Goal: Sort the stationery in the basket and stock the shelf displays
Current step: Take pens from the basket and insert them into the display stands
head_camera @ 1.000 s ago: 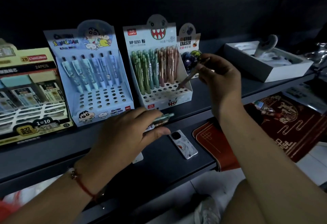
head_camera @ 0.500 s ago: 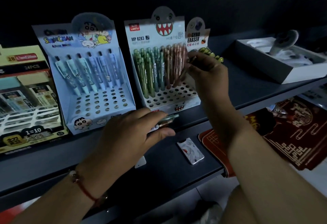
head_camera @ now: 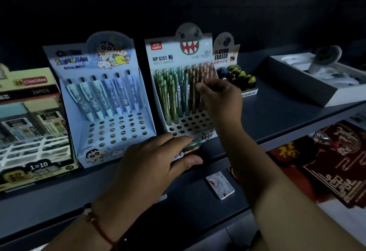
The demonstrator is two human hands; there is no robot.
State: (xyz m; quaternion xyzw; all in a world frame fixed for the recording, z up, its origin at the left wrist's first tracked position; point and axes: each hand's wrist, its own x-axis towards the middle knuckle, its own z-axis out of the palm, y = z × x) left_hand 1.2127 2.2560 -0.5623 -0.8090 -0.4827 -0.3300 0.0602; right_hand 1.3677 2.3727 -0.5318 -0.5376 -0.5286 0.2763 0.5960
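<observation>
Stocking the monster pencil display — dim shelf, two hands at work.

Dark shelf (head_camera: 277,116) carried the Shin-chan pen display (head_camera: 103,100) and, just to its right, the MP 8283 pencil display (head_camera: 178,84), the gyro eraser box (head_camera: 235,76) beside that. Right hand (head_camera: 221,100) pinched one brown pencil (head_camera: 206,92) among the standing rows. Left hand (head_camera: 152,169) gripped a small bundle of pencils (head_camera: 193,145) at the display's front edge — fingers curled over them.

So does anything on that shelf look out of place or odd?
One thing: a small white card-like item lies flat and loose on the lower shelf ledge, askew, belonging to no display. The blue cartoon pen display is also mostly empty holes, with one back row of pens. Otherwise the boxes stand upright.
</observation>
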